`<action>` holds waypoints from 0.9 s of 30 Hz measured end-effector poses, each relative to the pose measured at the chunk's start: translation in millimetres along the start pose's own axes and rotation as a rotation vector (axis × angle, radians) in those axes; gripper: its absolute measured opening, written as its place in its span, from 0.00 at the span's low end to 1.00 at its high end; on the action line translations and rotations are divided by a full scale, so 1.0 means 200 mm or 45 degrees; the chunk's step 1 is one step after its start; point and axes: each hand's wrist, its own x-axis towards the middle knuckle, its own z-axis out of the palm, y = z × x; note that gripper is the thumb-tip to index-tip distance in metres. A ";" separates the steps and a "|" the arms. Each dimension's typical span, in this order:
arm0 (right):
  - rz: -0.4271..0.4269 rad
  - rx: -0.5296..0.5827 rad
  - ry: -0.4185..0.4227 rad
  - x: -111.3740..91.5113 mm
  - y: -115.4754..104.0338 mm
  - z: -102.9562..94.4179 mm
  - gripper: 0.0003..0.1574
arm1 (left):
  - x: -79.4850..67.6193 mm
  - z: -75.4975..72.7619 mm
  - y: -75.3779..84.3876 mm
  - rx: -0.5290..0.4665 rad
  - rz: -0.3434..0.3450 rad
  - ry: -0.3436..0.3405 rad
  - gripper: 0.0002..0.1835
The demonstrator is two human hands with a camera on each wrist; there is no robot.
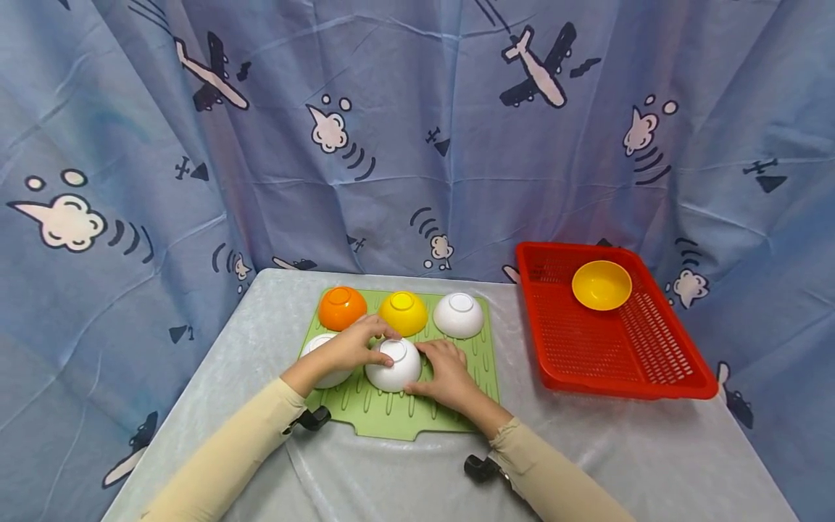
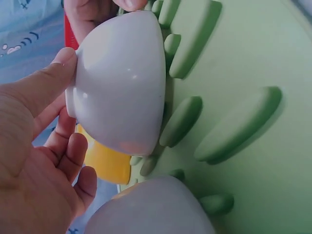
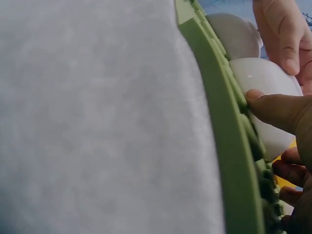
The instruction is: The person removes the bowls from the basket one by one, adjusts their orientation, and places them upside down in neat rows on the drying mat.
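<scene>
An upside-down white bowl [image 1: 394, 375] sits at the front middle of a green ridged drying mat [image 1: 385, 428]. My left hand [image 1: 352, 346] reaches over it from the left, thumb and fingers around its raised foot ring, as the left wrist view shows up close. From the right, my right hand [image 1: 449, 375] holds the same bowl by its side, its thumb [image 3: 273, 108] low near the rim. A second white bowl [image 1: 335, 378], also upside down, is partly hidden under my left wrist. Behind stand an orange bowl [image 1: 342, 312], a yellow bowl [image 1: 403, 316] and another white bowl [image 1: 459, 320], all inverted.
To the right stands a red perforated basket [image 1: 587, 384] with a yellow bowl [image 1: 601, 286] upright in its far part. A pale cloth [image 1: 365, 486] covers the table. A blue curtain [image 1: 391, 159] with airplane prints hangs behind.
</scene>
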 end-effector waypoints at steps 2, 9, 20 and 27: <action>-0.015 0.016 -0.004 -0.01 0.00 -0.02 0.56 | 0.00 0.01 -0.01 -0.006 -0.011 0.007 0.25; -0.105 0.031 -0.046 -0.05 -0.06 -0.19 0.55 | -0.01 0.03 -0.02 -0.049 -0.052 0.018 0.28; -0.373 -0.121 -0.037 -0.08 -0.12 -0.66 0.51 | -0.04 0.03 0.00 -0.110 -0.164 0.051 0.28; -0.378 -0.201 -0.009 -0.03 -0.02 -0.95 0.51 | -0.04 0.04 0.02 -0.184 -0.214 0.061 0.29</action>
